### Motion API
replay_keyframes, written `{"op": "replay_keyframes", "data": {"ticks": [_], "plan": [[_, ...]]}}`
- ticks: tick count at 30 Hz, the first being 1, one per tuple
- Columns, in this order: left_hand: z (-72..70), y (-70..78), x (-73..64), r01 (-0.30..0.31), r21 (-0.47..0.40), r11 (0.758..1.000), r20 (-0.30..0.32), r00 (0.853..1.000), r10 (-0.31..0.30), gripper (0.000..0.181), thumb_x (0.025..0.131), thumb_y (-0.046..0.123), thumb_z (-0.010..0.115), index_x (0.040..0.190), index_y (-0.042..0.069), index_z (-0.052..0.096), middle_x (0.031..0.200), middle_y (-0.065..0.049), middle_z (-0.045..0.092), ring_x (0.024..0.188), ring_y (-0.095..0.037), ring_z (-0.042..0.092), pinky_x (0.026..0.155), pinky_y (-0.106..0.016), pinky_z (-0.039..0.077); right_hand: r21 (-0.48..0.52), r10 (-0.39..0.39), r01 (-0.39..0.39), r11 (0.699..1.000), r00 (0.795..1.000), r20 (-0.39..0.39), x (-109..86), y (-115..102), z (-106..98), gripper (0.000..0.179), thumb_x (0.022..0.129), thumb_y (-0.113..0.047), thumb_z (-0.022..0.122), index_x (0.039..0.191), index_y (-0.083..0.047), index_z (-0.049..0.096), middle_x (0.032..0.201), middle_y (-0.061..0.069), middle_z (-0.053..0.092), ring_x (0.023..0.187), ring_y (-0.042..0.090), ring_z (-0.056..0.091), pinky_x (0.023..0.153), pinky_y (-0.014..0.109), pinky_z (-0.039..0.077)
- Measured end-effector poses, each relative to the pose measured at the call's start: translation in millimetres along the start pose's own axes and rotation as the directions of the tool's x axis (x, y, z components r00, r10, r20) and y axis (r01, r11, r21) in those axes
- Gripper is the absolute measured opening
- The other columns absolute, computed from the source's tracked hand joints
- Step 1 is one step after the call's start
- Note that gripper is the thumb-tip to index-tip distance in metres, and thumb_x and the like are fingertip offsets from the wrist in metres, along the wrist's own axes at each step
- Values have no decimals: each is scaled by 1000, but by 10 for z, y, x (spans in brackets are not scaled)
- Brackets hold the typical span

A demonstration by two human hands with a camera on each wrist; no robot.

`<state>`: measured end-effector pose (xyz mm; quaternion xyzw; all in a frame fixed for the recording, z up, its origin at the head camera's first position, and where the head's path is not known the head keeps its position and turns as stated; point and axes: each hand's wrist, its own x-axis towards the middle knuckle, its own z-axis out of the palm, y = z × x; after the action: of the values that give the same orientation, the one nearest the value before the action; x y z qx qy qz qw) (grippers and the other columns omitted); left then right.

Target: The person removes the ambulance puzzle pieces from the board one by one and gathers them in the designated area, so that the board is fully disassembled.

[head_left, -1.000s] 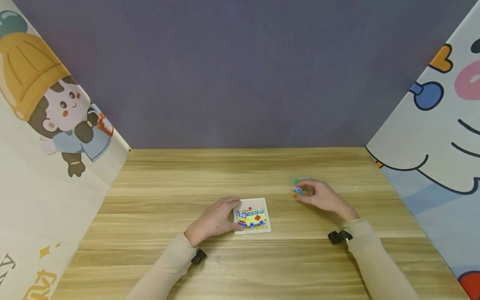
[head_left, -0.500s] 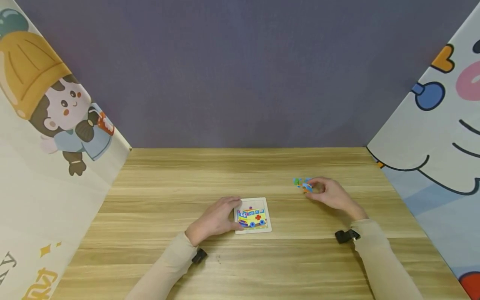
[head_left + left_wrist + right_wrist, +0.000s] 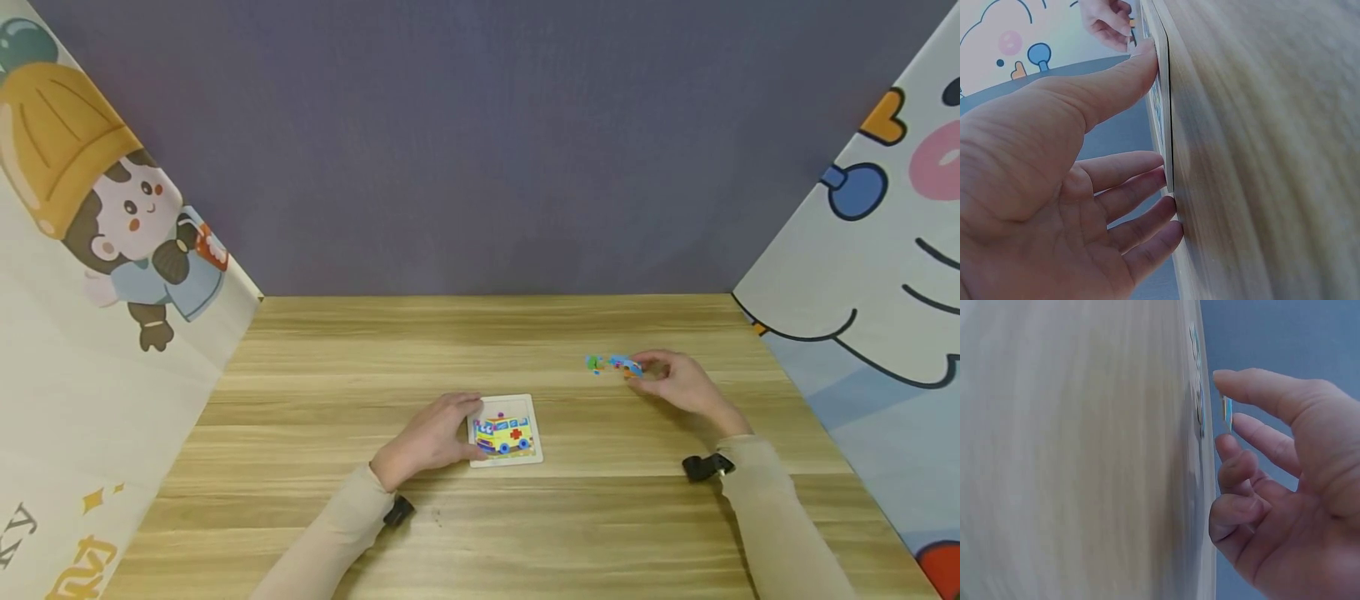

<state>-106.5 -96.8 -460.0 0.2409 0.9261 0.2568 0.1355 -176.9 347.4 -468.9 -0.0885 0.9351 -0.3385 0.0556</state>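
A square puzzle board point(image 3: 537, 437) with a pale frame lies on the table and shows a yellow ambulance with a red cross. My left hand point(image 3: 431, 442) rests along its left side. In the left wrist view the thumb point(image 3: 1129, 72) lies over the frame while the nearly straight fingers touch its edge. Farther right, my right hand point(image 3: 678, 385) pinches a small puzzle piece point(image 3: 1228, 414) between thumb and fingertips, raised off the table. Loose puzzle pieces point(image 3: 594, 363) in green and blue lie just left of that hand.
The wooden table point(image 3: 360, 350) meets a dark blue-grey panel point(image 3: 480, 167) at the back. Side walls with cartoon prints stand at left and right. Each wrist carries a small black camera point(image 3: 705, 468).
My right hand has moved to the right and slightly away with its puzzle piece, uncovering loose pieces on the left. My left hand and the board have stayed in place.
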Motion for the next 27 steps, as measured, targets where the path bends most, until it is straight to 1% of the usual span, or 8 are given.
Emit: {"op": "replay_keyframes", "data": {"ticks": [3,5,11,16,22,27], "plan": [[-3,2,1,2,-7,1000,1,1000,-2,83,88,37,89,154,1,54,166,-14,47,155,-39,41,129,-57,34,2,12,-12,1000,1000,-11,-5,61,-38,53,97,-33,80,139,-4,67,125,22,71,79,16,56,64,27,46],[-4,1,1,2,-8,1000,1,1000,-2,83,88,37,89,153,1,54,166,-14,47,155,-39,41,129,-57,34,9,17,-16,1000,1000,-13,-4,104,-60,53,98,-33,79,141,-4,66,125,22,71,85,17,59,67,27,48],[1,-9,3,-2,0,1000,-6,1000,2,83,86,38,89,152,0,55,165,-15,48,155,-40,41,130,-58,33,23,47,-47,999,999,-6,23,191,-113,55,100,-36,76,143,-3,64,129,24,68,97,21,61,67,27,47],[6,-14,3,-1,-2,1000,-5,1000,1,83,87,38,89,152,0,55,165,-15,48,155,-40,41,129,-59,33,-2,54,-54,999,999,-2,69,224,-136,55,100,-36,77,142,-2,65,126,23,69,99,23,61,73,27,48],[9,-18,6,0,4,1000,-2,1000,0,83,87,40,89,152,1,56,165,-15,48,155,-41,41,129,-59,33,-15,58,-58,998,997,44,149,230,-167,58,101,-38,75,143,0,63,123,21,69,102,25,61,79,31,47],[4,-14,10,2,10,1000,0,1000,-2,84,87,42,88,152,2,56,165,-15,48,155,-40,41,130,-58,33,4,66,-67,998,994,90,209,228,-190,58,101,-37,74,144,1,62,120,18,68,102,23,61,82,30,49]]}}
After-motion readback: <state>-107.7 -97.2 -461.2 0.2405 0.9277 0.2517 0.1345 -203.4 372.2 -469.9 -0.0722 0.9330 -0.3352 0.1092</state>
